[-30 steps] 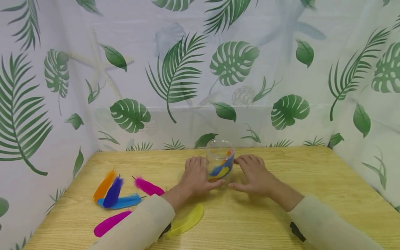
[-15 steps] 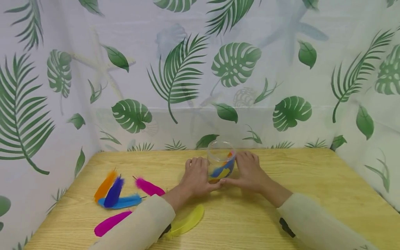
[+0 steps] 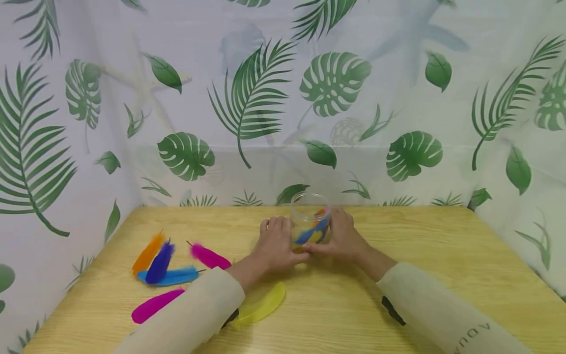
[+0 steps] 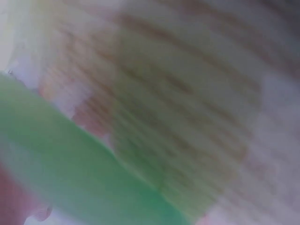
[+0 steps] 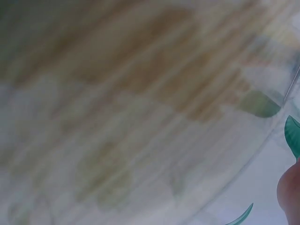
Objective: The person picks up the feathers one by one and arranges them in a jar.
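Observation:
A clear, round plastic jar (image 3: 302, 223) with no lid on it stands near the back of the table in the head view. Inside lie blue, yellow and orange feathers (image 3: 315, 233). My left hand (image 3: 275, 246) grips the jar from the left, its thumb across the front. From the right, my right hand (image 3: 346, 238) holds it too, fingers along the side and thumb reaching to the front near the left thumb. Both wrist views are blurred; a fingertip (image 5: 289, 192) shows at the right edge of the right wrist view.
Loose feathers lie to the left on the wooden table (image 3: 398, 305): an orange one (image 3: 148, 254), a dark blue one (image 3: 160, 263), a light blue one (image 3: 181, 277) and two pink ones (image 3: 211, 255). A yellow feather (image 3: 265, 307) lies beside the left sleeve. Leaf-patterned cloth (image 3: 274, 172) surrounds the table.
My right hand has moved left and closed onto the jar's right side, its thumb now at the front. The left hand has stayed on the jar. The head view has tilted slightly.

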`<state>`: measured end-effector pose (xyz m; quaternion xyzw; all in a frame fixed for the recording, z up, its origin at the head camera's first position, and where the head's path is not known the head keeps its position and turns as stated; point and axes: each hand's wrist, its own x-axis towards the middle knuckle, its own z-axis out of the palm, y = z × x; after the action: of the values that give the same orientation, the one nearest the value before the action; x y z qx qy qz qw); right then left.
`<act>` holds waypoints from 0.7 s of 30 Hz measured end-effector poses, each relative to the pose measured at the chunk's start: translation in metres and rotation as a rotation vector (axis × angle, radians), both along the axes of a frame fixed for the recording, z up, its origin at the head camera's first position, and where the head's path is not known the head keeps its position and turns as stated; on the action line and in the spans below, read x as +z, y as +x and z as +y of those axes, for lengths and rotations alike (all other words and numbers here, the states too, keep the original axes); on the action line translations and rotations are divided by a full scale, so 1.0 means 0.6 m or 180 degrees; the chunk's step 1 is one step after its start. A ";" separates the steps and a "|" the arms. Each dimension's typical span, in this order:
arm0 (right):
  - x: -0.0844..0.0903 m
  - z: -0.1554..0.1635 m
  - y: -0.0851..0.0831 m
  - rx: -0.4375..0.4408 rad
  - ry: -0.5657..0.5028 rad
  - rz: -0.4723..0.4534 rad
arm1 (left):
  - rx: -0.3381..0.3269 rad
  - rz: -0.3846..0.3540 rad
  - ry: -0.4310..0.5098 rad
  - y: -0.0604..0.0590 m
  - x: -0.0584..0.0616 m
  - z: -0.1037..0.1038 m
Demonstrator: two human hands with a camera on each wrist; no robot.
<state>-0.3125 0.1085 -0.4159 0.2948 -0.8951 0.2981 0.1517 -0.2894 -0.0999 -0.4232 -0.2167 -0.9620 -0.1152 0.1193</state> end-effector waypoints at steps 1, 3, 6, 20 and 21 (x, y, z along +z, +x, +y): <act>-0.002 -0.001 -0.002 -0.0005 -0.0054 -0.0021 | 0.0001 -0.0013 -0.0008 -0.001 0.000 0.000; -0.005 0.000 -0.004 -0.0029 -0.0092 -0.0027 | 0.0006 -0.0097 0.0035 -0.002 0.001 0.001; -0.009 0.001 -0.004 -0.0063 -0.0077 -0.0077 | -0.0007 -0.0281 0.0067 0.003 0.004 0.000; -0.009 -0.004 -0.010 -0.0046 0.0053 0.0280 | -0.0316 -0.0214 -0.0955 0.054 0.050 -0.063; -0.009 -0.004 -0.011 -0.0052 0.0062 0.0295 | -0.0363 -0.0164 -0.0999 0.057 0.049 -0.070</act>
<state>-0.3193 0.1059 -0.4215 0.3024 -0.8924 0.2741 0.1925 -0.2550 -0.1421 -0.3940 -0.2839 -0.9571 0.0243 0.0525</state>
